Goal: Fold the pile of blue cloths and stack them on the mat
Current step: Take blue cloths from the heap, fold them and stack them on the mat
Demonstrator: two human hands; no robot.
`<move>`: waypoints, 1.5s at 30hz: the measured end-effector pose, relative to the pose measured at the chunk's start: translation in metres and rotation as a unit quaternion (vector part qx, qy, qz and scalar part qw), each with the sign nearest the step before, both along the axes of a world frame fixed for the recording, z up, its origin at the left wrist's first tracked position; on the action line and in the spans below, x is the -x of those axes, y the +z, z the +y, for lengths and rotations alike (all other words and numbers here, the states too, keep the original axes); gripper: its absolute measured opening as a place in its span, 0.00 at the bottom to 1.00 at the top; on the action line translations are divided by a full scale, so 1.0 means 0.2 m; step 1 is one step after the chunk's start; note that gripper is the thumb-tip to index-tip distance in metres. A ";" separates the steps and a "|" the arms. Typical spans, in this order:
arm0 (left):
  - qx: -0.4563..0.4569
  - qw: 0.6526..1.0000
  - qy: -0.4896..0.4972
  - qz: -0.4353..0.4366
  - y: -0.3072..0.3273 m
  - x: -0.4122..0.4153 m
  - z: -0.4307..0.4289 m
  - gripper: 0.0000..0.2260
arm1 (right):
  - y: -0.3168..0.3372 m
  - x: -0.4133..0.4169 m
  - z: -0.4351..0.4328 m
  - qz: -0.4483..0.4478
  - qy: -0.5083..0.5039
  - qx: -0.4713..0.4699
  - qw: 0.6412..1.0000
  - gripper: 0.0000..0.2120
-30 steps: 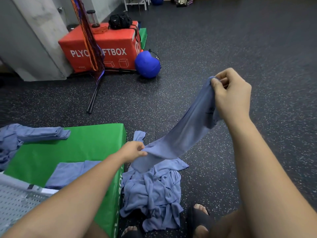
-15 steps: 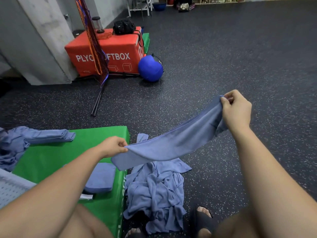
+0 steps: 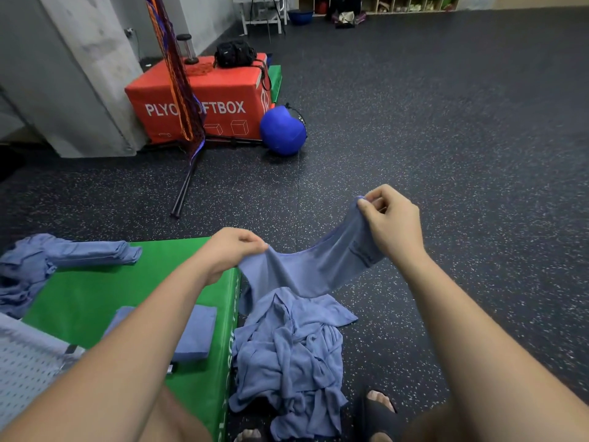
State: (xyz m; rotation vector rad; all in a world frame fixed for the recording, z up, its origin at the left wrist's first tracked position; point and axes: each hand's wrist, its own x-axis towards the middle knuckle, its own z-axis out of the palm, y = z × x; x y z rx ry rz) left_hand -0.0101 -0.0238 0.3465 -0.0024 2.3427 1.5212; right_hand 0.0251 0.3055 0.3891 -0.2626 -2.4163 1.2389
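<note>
pinching one cloth (image 3: pixel 312 269) at two ends. my left hand (image 3: pixel 228 250) grips the near end above the edge of the mat (image 3: pixel 79 298), fingers curled on the fabric. my right hand (image 3: pixel 393 223) nips the far end between thumb and forefinger, higher and out over the floor (image 3: pixel 446 154). the cloth sags between them, bunched rather than flat. its lower part hangs down to the pile (image 3: pixel 287 352) of unfolded cloths on the floor beside the mat; contact i cannot tell. one folded cloth (image 3: pixel 194 333) lies on the mat by my left forearm, and looser blue cloths (image 3: pixel 63 253) sit at its far left. step in hand, as i judge it: opening the cloth for a first fold. done well: find both corners of one edge, draw it taut, lift clear of the pile.
</note>
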 end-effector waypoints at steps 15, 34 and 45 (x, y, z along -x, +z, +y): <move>-0.111 0.987 0.086 0.078 0.18 -0.23 0.31 0.07 | 0.01 -0.26 -0.49 -0.081 0.155 0.068 0.982 0.09; -0.189 0.978 0.055 0.067 0.28 -0.29 0.34 0.09 | 0.04 -0.25 -0.43 0.000 0.136 0.095 0.986 0.08; -0.223 0.969 0.088 0.055 0.29 -0.31 0.34 0.05 | 0.05 -0.29 -0.46 -0.011 0.164 0.049 0.985 0.08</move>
